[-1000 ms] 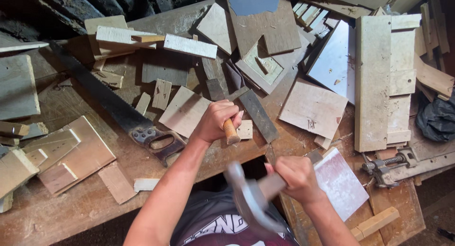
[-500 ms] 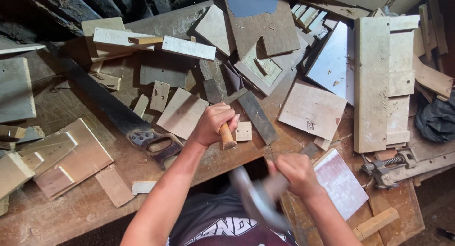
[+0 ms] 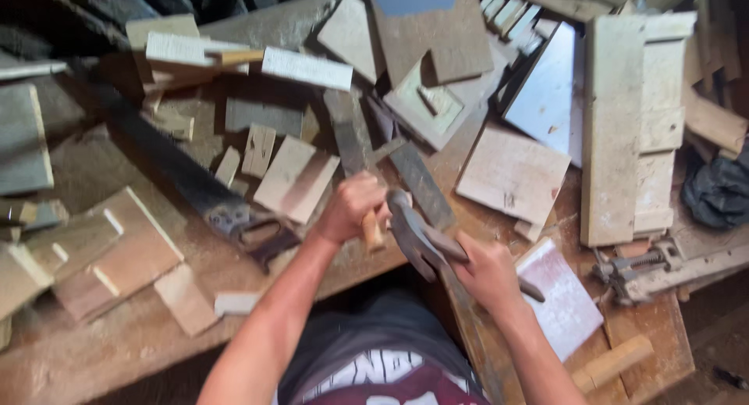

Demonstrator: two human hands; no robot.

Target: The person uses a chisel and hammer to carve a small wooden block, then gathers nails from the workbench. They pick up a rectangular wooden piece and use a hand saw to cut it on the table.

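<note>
My left hand point(image 3: 353, 207) is closed around the light wooden handle of a chisel point(image 3: 373, 232), held against the front edge of the dusty workbench point(image 3: 117, 342). My right hand point(image 3: 488, 274) grips a metal hammer point(image 3: 413, 233) by its handle. The blurred hammer head is right beside my left hand, at the chisel's handle. The chisel's blade is hidden under my hand. A dark flat strip point(image 3: 421, 182) lies just behind both hands.
A handsaw point(image 3: 199, 190) lies diagonally to the left, among several wood offcuts. A pale square board point(image 3: 511, 175) and a long plank point(image 3: 612, 124) lie to the right. A metal clamp point(image 3: 647, 268) and a black bag point(image 3: 718, 190) sit at the right edge.
The hammer has swung up from low near my body to the chisel handle beside my left hand. My left hand has stayed in place.
</note>
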